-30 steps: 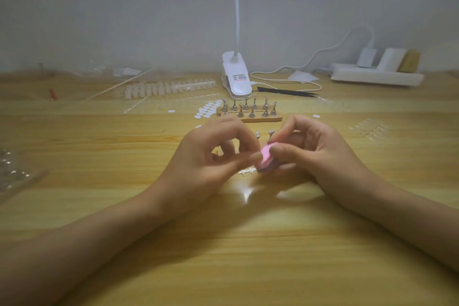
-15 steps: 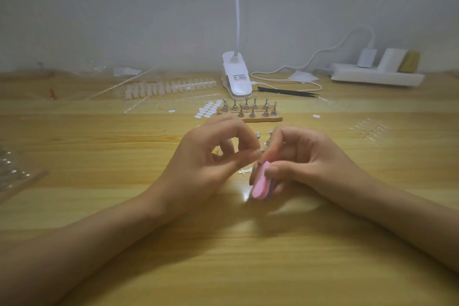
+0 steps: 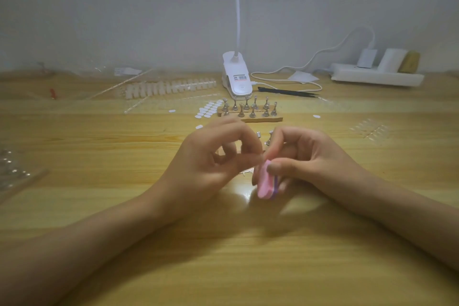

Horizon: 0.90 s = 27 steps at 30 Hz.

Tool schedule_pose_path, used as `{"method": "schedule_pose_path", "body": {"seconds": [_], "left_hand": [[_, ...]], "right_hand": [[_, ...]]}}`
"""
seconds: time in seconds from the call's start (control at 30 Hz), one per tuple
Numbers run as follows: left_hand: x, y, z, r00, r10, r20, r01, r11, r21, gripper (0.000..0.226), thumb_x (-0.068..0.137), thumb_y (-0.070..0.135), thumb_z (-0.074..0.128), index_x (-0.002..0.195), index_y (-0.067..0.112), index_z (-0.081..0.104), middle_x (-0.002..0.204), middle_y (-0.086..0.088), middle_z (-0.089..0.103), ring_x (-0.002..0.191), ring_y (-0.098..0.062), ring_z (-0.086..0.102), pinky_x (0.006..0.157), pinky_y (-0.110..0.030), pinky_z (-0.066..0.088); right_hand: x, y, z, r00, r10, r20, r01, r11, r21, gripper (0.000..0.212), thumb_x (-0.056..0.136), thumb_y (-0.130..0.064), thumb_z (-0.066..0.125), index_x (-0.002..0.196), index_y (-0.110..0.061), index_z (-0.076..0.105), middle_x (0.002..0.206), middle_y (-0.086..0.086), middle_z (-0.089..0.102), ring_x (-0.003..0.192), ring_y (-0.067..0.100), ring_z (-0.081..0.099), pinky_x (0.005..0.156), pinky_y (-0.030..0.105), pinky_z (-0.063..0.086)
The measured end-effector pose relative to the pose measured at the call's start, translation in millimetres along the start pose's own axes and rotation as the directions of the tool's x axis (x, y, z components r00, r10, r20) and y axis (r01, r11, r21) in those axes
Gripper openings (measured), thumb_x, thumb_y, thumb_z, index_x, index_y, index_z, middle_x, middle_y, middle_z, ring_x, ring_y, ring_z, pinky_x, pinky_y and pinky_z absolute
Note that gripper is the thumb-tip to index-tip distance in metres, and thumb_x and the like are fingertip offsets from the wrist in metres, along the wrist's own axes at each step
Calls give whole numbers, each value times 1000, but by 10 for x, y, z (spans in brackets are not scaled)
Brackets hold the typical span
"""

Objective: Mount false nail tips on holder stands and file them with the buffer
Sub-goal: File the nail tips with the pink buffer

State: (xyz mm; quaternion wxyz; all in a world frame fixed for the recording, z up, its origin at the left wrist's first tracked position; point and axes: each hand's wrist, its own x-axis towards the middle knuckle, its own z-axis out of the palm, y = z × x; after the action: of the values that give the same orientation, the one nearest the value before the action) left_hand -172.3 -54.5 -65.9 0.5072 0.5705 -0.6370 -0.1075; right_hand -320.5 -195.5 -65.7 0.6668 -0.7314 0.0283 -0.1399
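Note:
My right hand (image 3: 308,159) grips a pink and purple buffer block (image 3: 265,185) between thumb and fingers, its lower end near the table. My left hand (image 3: 213,164) sits just to its left with thumb and forefinger pinched together against the buffer's top; what they pinch is too small and blurred to make out. Behind the hands, several metal holder stands (image 3: 250,108) stand upright on a brown strip. Two more stands (image 3: 269,138) peek out between my hands. A row of false nail tips (image 3: 169,88) lies at the back left.
White oval adhesive dots (image 3: 210,109) lie beside the stands. A white clip lamp (image 3: 237,79) stands at the back centre, black tweezers (image 3: 288,92) and a cable to its right, a power strip (image 3: 377,78) far right. A clear plastic tray (image 3: 15,174) sits at the left edge.
The buffer has swung from level near my left fingertips down to a steeper tilt, then slid back up against them. My left hand has stayed almost still.

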Motion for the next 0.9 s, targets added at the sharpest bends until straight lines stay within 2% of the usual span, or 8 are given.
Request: {"method": "schedule_pose_path", "body": {"seconds": [0.17,0.33,0.43,0.53,0.6,0.73,0.8,0.9], "left_hand": [[0,-3,2,998,-20,63,24,998,-61,9,85,20,71,78,21,65,83,10,59,65,-10,52,58,-15,38],[20,-45,-54,985,-171,18,170,955,-241,14,82,31,76,76,22,68,78,11,67,61,-15,55,59,-19,44],[16,-70,-68,965,-263,5,244,887,-393,15,78,37,72,74,23,67,60,15,57,46,-4,40,45,-11,32],[19,-96,-85,955,-297,-9,268,872,-410,18,75,41,74,73,24,67,54,16,50,42,-3,38,43,-10,30],[28,-99,-87,956,-294,2,268,869,-415,17,76,40,74,73,24,68,54,16,52,42,-2,38,43,-10,30],[54,-94,-69,959,-282,32,269,866,-422,16,76,41,73,72,26,68,52,14,50,41,-2,37,44,-11,29],[62,-81,-68,956,-290,46,281,858,-430,16,76,40,74,72,25,69,50,13,49,41,-4,35,43,-13,28],[93,-45,-80,948,-315,52,303,837,-456,17,78,36,77,72,23,70,56,12,54,42,-4,35,43,-12,28]], "right_hand": [[46,-9,-87,949,-28,-315,65,992,107,24,73,-30,74,82,-13,59,80,16,75,64,21,72,54,21,56],[53,-161,-527,863,-203,-463,80,959,-271,26,84,-23,74,99,-11,57,98,12,74,91,25,76,69,25,59],[35,-161,-714,891,-137,-432,-112,858,-502,36,74,-32,80,99,-13,63,96,2,72,91,17,75,78,29,59],[24,-116,-737,921,-104,-375,-241,604,-759,26,78,-34,81,99,-27,68,99,-12,68,104,7,63,94,29,45],[30,-169,-639,929,-232,-288,-147,482,-864,22,83,-27,78,103,-27,68,106,-18,61,111,11,57,95,25,39],[55,-331,-178,917,-397,22,261,558,-787,29,80,-26,76,107,-16,71,100,-5,69,96,10,65,84,17,48],[79,-355,6,908,-412,82,318,547,-774,25,77,-26,78,98,-14,73,93,1,69,89,9,64,77,10,44],[115,-350,68,877,-480,34,319,528,-787,17,76,-23,79,89,-13,74,89,6,69,86,13,64,74,10,47]]}}
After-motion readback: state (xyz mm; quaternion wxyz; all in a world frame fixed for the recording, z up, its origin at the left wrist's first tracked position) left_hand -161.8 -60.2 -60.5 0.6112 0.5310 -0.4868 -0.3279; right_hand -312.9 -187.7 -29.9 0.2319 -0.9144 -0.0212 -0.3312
